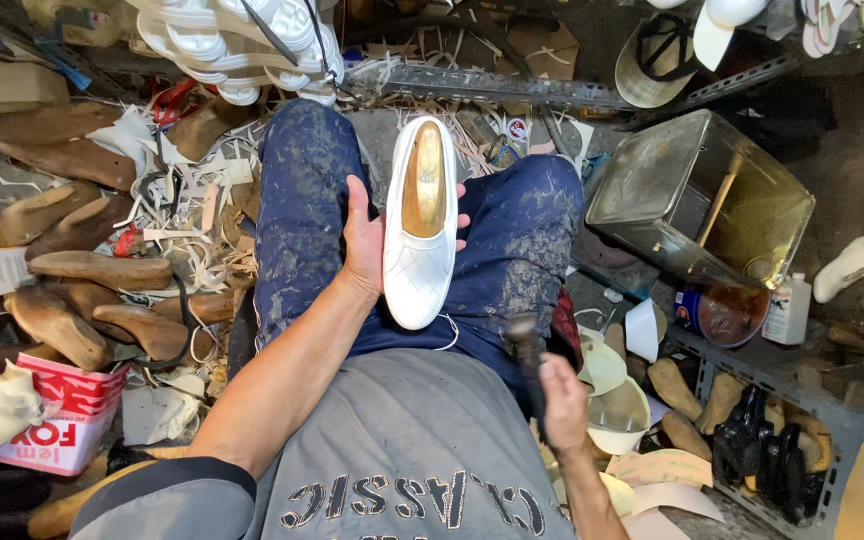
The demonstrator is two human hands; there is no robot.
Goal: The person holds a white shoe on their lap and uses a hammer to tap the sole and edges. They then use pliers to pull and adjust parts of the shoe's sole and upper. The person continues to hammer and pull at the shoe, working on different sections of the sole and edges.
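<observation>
The left hand [364, 238] was clamped on a white shoe [419, 225] with a wooden last [424, 180] inside, resting across the lap. The right hand [562, 400] gripped a dark tool [527, 350]. Wooden lasts [72, 300] crowded the left edge; a metal tin [697, 195] bounded the right.

The person wears a grey T-shirt [412, 440] with dark block lettering across the chest and a dark band edging the short sleeve [177, 490] — the forearms below it are bare. The trousers [307, 200] are dark blue, mottled all over with pale dusty smears and specks, thickest on the thighs and knees. Both hands are bare — no gloves, rings or watch show.
</observation>
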